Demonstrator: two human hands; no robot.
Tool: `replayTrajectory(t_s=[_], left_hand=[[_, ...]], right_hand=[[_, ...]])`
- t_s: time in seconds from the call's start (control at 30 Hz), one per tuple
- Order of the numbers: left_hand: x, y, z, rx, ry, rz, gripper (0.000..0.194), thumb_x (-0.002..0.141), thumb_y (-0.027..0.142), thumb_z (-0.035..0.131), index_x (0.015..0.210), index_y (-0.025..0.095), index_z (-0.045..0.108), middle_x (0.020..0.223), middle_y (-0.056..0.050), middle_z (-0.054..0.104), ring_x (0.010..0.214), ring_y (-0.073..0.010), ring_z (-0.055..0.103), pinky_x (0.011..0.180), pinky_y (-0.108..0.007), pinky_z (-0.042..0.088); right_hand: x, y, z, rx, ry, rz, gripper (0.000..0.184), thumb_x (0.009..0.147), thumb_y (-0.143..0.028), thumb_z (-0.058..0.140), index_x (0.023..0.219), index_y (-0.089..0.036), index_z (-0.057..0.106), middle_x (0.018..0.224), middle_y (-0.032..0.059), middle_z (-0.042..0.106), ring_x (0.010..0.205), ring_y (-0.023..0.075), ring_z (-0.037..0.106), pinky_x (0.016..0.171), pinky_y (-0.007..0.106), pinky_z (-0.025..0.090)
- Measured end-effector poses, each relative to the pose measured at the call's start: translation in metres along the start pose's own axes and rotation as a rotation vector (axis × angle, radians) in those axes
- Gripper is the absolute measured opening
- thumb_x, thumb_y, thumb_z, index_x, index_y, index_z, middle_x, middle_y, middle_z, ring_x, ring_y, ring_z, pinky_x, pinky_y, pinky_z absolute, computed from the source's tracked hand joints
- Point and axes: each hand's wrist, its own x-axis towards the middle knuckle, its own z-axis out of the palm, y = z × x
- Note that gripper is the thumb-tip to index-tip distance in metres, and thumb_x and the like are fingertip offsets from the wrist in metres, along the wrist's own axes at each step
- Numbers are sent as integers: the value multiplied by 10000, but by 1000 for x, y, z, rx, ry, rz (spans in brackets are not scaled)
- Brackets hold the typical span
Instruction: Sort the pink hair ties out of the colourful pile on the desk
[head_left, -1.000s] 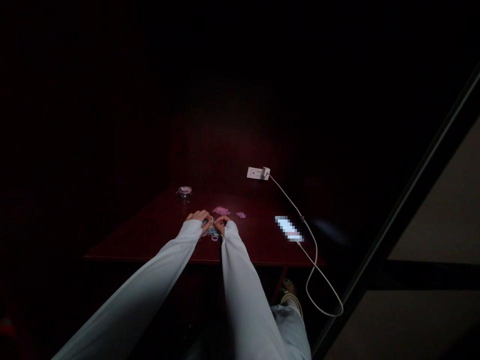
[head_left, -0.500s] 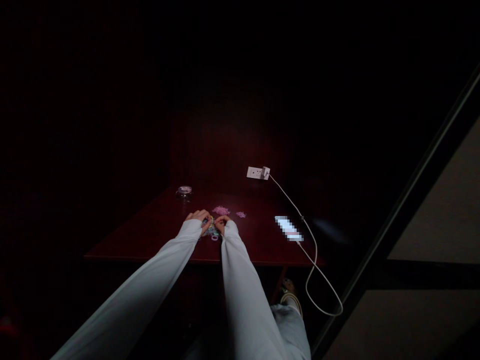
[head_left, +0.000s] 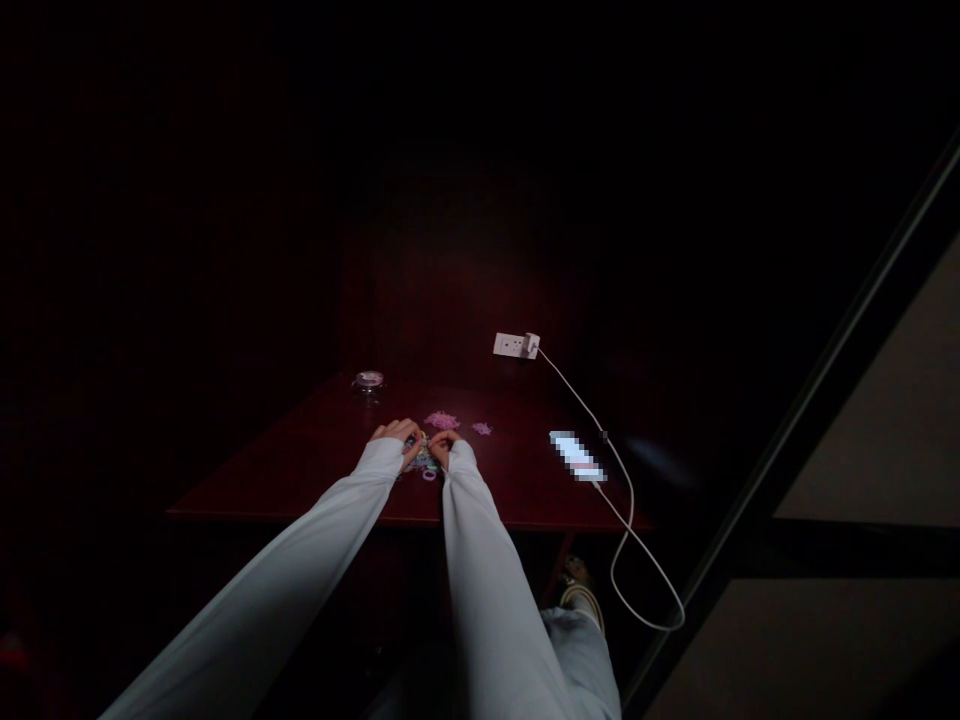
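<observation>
A pile of small mixed-colour elastic bands (head_left: 422, 463) lies near the front of the dark red table, partly hidden by my hands. My left hand (head_left: 398, 431) is over its left side, fingers curled down with thumb and fingertips drawn together. From the right, my right hand (head_left: 444, 443) reaches in with thumb and index finger pinched. The fingertips of both hands nearly meet above the pile; what is between them is too small and dim to tell. Just beyond lies a heap of pink bands (head_left: 442, 421), with a smaller purple-pink heap (head_left: 482, 429) to its right.
A clear round jar (head_left: 369, 382) stands at the back left of the table (head_left: 300, 470). On the right lies a lit, blurred-out phone (head_left: 577, 457); its white cable (head_left: 631, 490) loops past the table edge up to a charger in the wall socket (head_left: 510, 346).
Both hands stay in nearly the same place over the mixed pile, with only slight finger movement. The heaps, jar and phone have not moved.
</observation>
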Motion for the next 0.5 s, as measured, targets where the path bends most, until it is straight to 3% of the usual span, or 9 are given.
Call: replayTrajectory(t_s=[0.27,0.5], left_hand=[[0,0,0,-6,8,-1,88,1021,215,622,988,231,703,1168,-50,783,1122,-250,667,921,-361,413],[-1,2,1,-5,21,-10,111,1023,205,613,992,227,717,1165,-55,792,1115,-249,682,934,-366,416]], right_hand=[[-5,-14,-1,0,10,73,146,711,-179,733,685,-239,602,662,-53,599,627,125,534,656,248,491],[-6,-15,-2,-14,8,52,140,740,-187,715,688,-238,595,656,-43,589,617,143,533,669,284,511]])
